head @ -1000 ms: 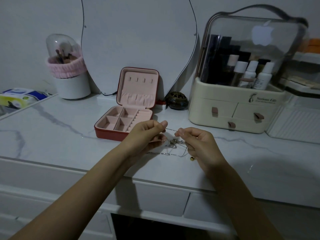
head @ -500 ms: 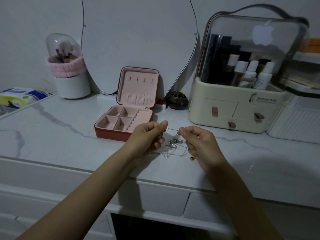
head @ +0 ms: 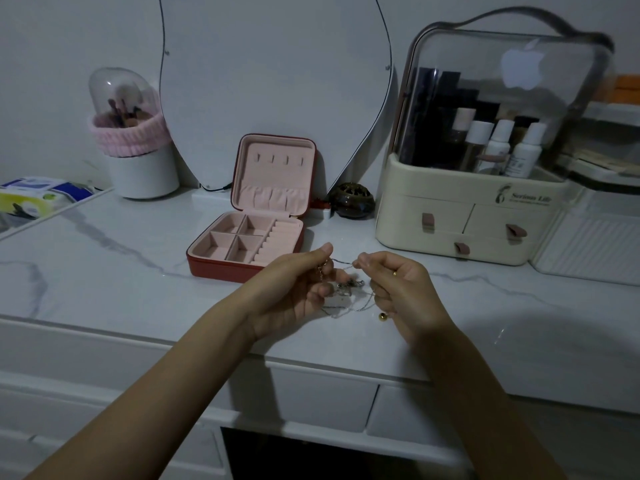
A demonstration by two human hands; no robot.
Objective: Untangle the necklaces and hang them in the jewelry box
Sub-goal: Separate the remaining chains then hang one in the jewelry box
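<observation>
A tangle of thin silver necklaces point(head: 348, 292) hangs between my hands just above the marble top. My left hand point(head: 294, 287) pinches one stretch of chain at thumb and forefinger. My right hand point(head: 401, 289) pinches the same chain a short way to the right, so a taut piece runs between them. A small gold bead pendant point(head: 381, 317) dangles below my right hand. The red jewelry box point(head: 249, 242) stands open behind my left hand, its pink lid upright with a row of hooks and nothing on them.
A cream cosmetics organizer point(head: 464, 216) with a clear cover stands at the right. A curved mirror point(head: 270, 81) leans behind the box, a dark round ornament point(head: 351, 204) beside it. A brush holder point(head: 138, 161) and tissue packs point(head: 31, 199) sit at the left.
Both hands have lifted the tangle slightly and shifted their pinch along the chain; the hanging loops have swung a little lower and to the right.
</observation>
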